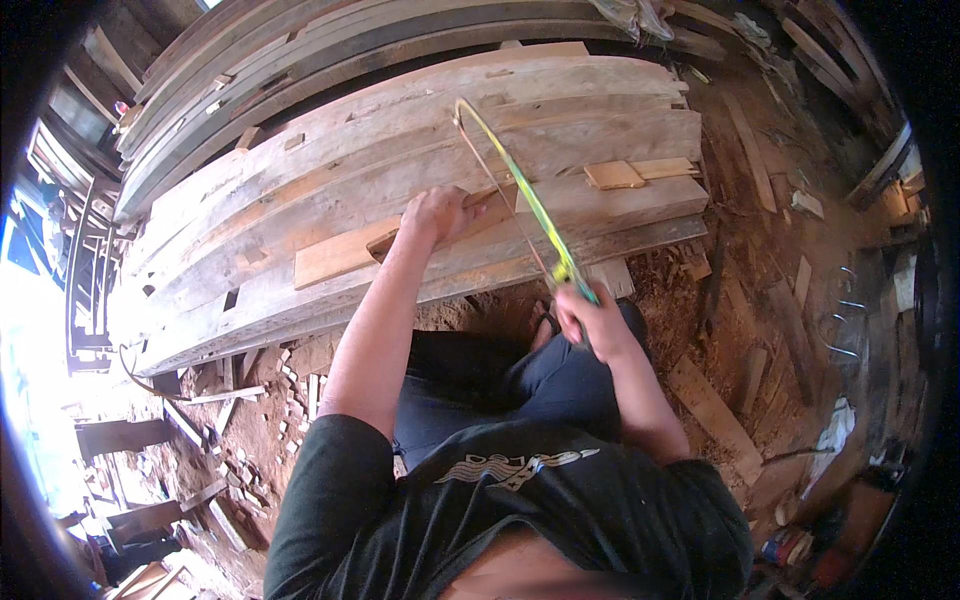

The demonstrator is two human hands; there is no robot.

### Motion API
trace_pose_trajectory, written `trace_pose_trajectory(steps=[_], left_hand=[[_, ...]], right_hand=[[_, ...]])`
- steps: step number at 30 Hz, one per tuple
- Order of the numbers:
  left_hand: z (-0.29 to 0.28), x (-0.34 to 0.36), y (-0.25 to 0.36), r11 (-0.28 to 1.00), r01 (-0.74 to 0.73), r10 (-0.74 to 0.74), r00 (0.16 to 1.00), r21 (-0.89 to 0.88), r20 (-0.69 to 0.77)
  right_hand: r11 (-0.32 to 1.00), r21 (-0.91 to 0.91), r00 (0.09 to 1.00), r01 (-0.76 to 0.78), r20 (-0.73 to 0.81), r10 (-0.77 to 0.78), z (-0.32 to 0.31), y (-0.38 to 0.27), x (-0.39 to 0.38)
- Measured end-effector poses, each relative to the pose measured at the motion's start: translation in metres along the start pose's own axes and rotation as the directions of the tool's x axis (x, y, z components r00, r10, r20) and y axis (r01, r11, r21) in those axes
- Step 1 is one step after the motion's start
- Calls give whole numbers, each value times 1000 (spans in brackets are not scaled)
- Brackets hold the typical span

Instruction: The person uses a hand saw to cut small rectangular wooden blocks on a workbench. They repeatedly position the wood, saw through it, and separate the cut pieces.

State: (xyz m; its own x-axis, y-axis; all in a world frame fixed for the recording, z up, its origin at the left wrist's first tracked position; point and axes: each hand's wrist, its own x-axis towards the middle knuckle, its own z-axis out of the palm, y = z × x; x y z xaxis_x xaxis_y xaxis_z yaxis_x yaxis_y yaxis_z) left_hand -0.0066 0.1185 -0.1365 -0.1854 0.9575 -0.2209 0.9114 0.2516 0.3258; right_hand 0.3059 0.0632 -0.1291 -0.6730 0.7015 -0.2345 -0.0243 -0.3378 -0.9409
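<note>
My right hand [590, 320] grips the handle of a yellow-green bow saw [535, 208], whose thin blade crosses a narrow wooden board [334, 254] on stacked rough planks [250, 210]. My left hand [437, 215] is closed on that board just left of the blade, pressing it onto the planks. Two short pale offcuts [612, 175] lie to the right of the saw.
More long timber [300, 60] is stacked behind. Planks and scraps [715, 410] litter the dirt floor on the right, with small blocks [290, 400] at lower left. A dark metal frame [90, 280] stands at far left. My sandalled foot [545, 325] is beside the stack.
</note>
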Motion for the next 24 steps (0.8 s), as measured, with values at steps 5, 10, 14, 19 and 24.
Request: trace_pose_trajectory(steps=[5,10,14,19,24], left_hand=[[8,6,-7,994,-92,92,996,56,5],[7,-1,-6,989,-146,146,989,23,-25],[8,-8,3,975,-171,171,985,139,12],[5,-8,0,994,-103,105,993,45,-48],[1,-5,-3,996,-86,87,995,15,-40]], right_hand=[[999,-8,996,32,-84,-32,-7,22,-64],[998,56,994,-3,-109,9,1,19,-62],[993,-113,992,-17,-125,3,-5,-1,-9],[997,3,997,82,-14,-82,0,8,73],[982,185,999,29,21,-33,-12,5,76]])
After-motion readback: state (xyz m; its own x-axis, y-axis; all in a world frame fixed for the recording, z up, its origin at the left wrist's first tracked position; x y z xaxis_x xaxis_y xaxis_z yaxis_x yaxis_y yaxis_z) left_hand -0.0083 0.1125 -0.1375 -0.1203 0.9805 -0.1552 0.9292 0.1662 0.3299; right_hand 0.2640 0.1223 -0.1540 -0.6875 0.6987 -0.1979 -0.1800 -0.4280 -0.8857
